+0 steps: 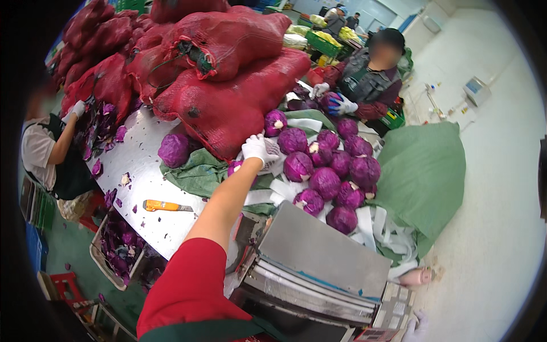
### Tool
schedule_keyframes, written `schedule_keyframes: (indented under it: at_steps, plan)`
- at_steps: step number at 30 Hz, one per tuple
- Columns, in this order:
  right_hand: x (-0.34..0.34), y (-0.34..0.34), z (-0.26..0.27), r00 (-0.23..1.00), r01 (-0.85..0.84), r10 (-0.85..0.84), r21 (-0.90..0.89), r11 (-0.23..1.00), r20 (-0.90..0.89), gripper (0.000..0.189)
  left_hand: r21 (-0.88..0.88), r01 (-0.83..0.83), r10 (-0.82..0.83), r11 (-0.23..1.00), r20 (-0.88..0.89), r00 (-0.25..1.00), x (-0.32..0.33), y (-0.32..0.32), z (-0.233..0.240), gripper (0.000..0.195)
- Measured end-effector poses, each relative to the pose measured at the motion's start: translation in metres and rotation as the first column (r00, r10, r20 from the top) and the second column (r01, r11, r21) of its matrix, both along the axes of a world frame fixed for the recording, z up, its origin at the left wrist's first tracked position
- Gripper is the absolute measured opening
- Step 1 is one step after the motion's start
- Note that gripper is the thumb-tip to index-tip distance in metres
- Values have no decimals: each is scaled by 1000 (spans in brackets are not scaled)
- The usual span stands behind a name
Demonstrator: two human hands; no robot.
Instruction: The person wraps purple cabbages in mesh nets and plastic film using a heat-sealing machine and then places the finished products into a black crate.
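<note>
My left hand (257, 150), in a white glove, reaches out at the edge of a pile of purple cabbages (324, 184). It touches a white patterned piece (272, 154); a grip is not clear. Just beyond its fingers lies one cabbage with a pale cut stem (275, 123). My right hand (416, 328), also gloved, shows only partly at the lower right, beside the wrapping machine's corner; what it does is hidden. A yellow utility knife (166, 206) lies on the metal table (147, 231), left of my forearm. Another cabbage (173, 150) sits farther back.
Red mesh sacks (239, 98) are heaped behind. A tray-wrapping machine (320, 243) stands in front, with a green woven sack (423, 179) to the right. Co-workers stand at left (51, 149) and back right (372, 81). A bin of trimmed leaves (96, 252) stands below the table.
</note>
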State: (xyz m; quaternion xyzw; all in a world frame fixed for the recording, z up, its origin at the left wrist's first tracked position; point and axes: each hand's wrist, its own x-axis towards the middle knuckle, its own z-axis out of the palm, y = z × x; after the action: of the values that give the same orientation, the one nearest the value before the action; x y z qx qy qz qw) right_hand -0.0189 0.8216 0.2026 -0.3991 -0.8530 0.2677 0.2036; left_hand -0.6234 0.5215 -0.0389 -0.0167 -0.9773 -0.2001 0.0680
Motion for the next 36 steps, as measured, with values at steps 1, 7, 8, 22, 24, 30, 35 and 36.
schedule_keyframes:
  at_steps: [1, 7, 8, 22, 24, 30, 35, 36]
  plan:
    - [-21, 6, -4, 997, -71, 71, 2, 997, 15, 28, -22, 24, -23, 999, 21, 1000, 3, 1, 7, 100]
    - [-107, 41, -25, 843, -533, 427, 391, 751, 328, 26, 42, 177, -182, 983, 215, 959, 16, 20, 17, 108]
    - [-113, 43, -31, 846, -530, 452, 358, 768, 283, 25, 65, 172, -182, 983, 213, 960, 9, 16, 10, 106]
    - [-72, 70, -56, 871, -487, 491, 127, 864, -1, 27, 936, -14, -597, -351, -212, 774, 34, 8, 113, 39]
    - [-125, 4, -30, 912, -410, 384, -260, 874, -145, 30, 915, -200, -758, -351, -153, 634, 107, 15, 171, 35]
    - [-228, -48, -61, 739, -670, 491, -420, 612, -461, 53, 970, -209, -876, 126, 207, 435, 241, 89, 159, 46]
    - [-212, -16, -130, 765, -634, 309, -575, 518, -565, 50, 903, -155, -773, 401, 424, 472, 314, 111, 151, 77]
    - [-204, -10, -139, 756, -645, 214, -646, 408, -619, 50, 895, -146, -764, 422, 437, 474, 322, 110, 150, 77]
